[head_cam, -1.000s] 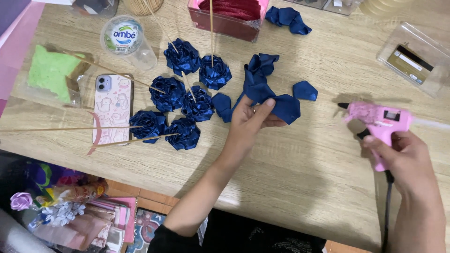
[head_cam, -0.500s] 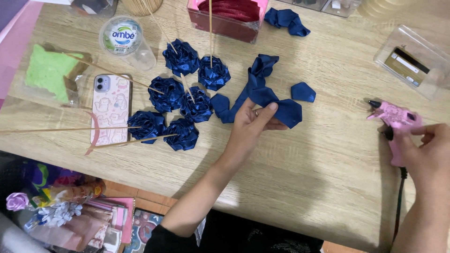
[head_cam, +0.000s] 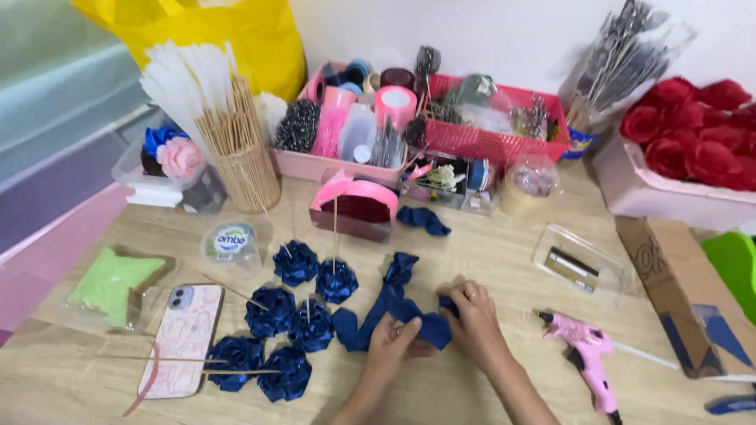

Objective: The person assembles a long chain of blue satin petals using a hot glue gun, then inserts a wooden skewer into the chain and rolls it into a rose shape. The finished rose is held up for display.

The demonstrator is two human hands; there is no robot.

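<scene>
Blue ribbon strip [head_cam: 394, 303] lies on the wooden table [head_cam: 504, 260], its near end pinched between both hands. Left hand [head_cam: 391, 345] closes fingers on the folded end; right hand [head_cam: 475, 324] grips it from the right. Pink glue gun [head_cam: 587, 354] rests near, untouched, right of the hands.

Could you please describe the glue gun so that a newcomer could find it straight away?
On the wooden table, look just right of the right hand folding blue ribbon. The pink glue gun lies there, nozzle towards the hand, the only pistol-shaped tool.
</scene>
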